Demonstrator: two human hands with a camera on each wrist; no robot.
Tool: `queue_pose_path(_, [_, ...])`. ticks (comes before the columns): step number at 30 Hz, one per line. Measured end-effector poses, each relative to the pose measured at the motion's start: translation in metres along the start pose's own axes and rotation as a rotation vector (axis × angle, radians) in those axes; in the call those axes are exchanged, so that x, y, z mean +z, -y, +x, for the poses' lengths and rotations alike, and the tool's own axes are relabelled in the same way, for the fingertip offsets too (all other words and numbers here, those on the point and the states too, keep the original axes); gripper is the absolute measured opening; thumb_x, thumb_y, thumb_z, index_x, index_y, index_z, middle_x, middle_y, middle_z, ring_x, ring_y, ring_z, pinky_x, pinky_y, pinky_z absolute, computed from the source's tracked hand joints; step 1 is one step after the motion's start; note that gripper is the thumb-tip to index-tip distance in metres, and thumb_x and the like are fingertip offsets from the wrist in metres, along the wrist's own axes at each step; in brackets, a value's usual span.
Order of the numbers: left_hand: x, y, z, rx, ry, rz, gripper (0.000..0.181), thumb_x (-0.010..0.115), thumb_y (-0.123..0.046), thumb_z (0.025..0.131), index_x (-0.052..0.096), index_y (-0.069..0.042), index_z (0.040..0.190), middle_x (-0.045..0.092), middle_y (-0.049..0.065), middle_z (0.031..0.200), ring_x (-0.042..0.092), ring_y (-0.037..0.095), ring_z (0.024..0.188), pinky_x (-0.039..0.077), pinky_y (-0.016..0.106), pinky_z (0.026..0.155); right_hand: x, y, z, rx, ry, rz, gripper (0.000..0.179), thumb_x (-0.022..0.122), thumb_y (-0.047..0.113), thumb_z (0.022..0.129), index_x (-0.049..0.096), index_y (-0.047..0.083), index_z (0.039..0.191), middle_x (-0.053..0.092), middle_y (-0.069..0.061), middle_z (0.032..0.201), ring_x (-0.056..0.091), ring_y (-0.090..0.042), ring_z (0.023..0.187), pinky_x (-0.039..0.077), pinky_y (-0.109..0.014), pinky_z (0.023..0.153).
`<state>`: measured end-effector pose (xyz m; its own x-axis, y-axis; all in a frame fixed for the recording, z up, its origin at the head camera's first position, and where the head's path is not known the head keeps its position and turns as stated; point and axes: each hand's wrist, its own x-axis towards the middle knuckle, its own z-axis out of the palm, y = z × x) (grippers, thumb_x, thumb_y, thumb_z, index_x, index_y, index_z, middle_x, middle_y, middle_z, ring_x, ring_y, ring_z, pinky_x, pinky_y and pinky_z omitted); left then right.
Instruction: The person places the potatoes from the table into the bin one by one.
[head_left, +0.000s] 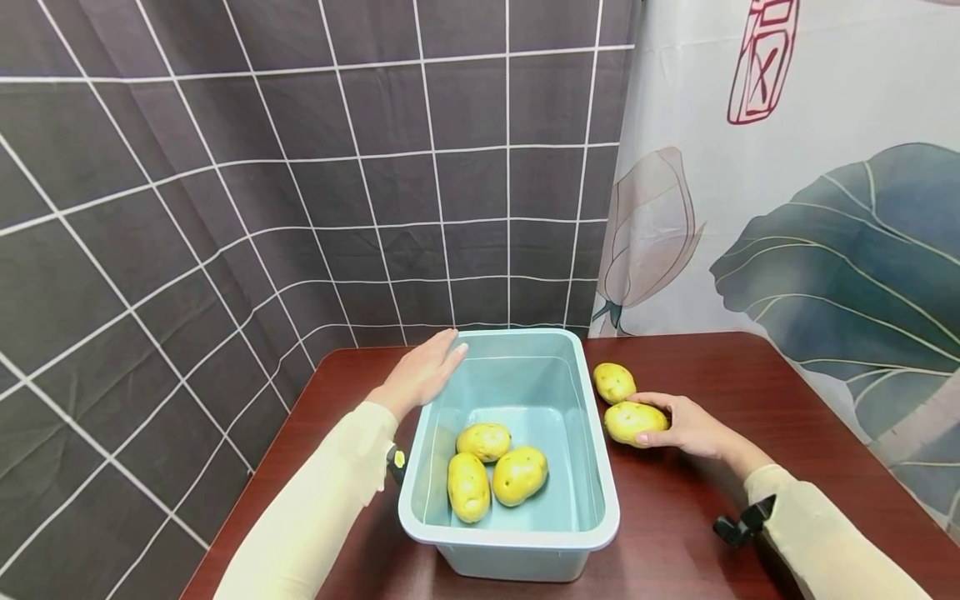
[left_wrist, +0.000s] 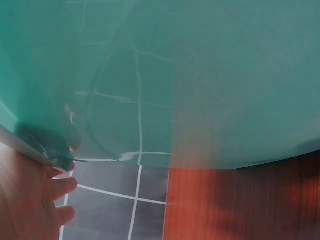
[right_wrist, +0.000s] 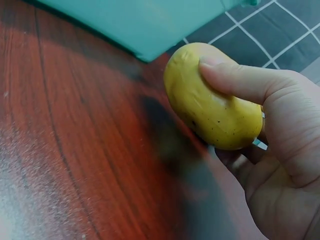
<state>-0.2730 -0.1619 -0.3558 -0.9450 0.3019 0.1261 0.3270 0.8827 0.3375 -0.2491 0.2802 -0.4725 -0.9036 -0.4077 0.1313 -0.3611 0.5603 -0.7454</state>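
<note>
A light blue plastic basin (head_left: 513, 542) holds three yellow potatoes: one oval potato (head_left: 483, 442), one upright-lying potato (head_left: 468, 487) and one rounder potato (head_left: 520, 475). My left hand (head_left: 423, 371) grips the basin's left rim near the far corner, thumb on the inner side. In the left wrist view some of its fingers (left_wrist: 62, 187) show bent beside the basin wall. To the right of the basin, my right hand (head_left: 686, 425) holds a potato (right_wrist: 215, 100) between thumb and fingers. Another potato (head_left: 613, 383) lies just behind it, close to the basin's right wall.
The basin stands on a dark red wooden table (head_left: 720, 367). Behind and to the left hangs a dark grey curtain (head_left: 390, 192) with white grid lines. A white cloth (head_left: 675, 100) with a lotus print hangs at the back right.
</note>
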Motion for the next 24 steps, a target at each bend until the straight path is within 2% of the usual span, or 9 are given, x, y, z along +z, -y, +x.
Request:
queue_pose_path(8, [-0.001, -0.001, 0.0, 0.012, 0.011, 0.04, 0.068, 0.022, -0.057, 0.1, 0.029, -0.014, 0.152, 0.03, 0.004, 0.156, 0.019, 0.023, 0.145, 0.013, 0.048, 0.117, -0.008, 0.01, 0.004, 0.024, -0.004, -0.029, 0.068, 0.081, 0.035, 0.076, 0.054, 0.013, 0.134, 0.06, -0.009, 0.118, 0.053, -0.026, 0.102, 0.048, -0.042, 0.084])
queue_pose_path(18, [-0.002, -0.002, 0.001, 0.006, 0.002, 0.102, 0.068, 0.026, -0.06, 0.099, 0.028, -0.018, 0.153, 0.026, 0.002, 0.157, 0.011, 0.023, 0.147, 0.01, 0.058, 0.114, -0.024, 0.026, 0.009, 0.022, -0.019, -0.028, 0.069, 0.081, 0.035, 0.076, 0.053, 0.013, 0.135, 0.057, -0.011, 0.122, 0.05, -0.028, 0.104, 0.048, -0.04, 0.082])
queue_pose_path(24, [-0.004, -0.003, 0.0, 0.014, 0.02, 0.127, 0.066, 0.029, -0.059, 0.099, 0.029, -0.021, 0.153, 0.025, 0.001, 0.158, 0.011, 0.025, 0.147, 0.008, 0.062, 0.112, -0.034, 0.037, 0.014, -0.017, -0.015, -0.034, 0.069, 0.082, 0.033, 0.076, 0.053, 0.012, 0.136, 0.058, -0.009, 0.124, 0.051, -0.027, 0.104, 0.049, -0.035, 0.083])
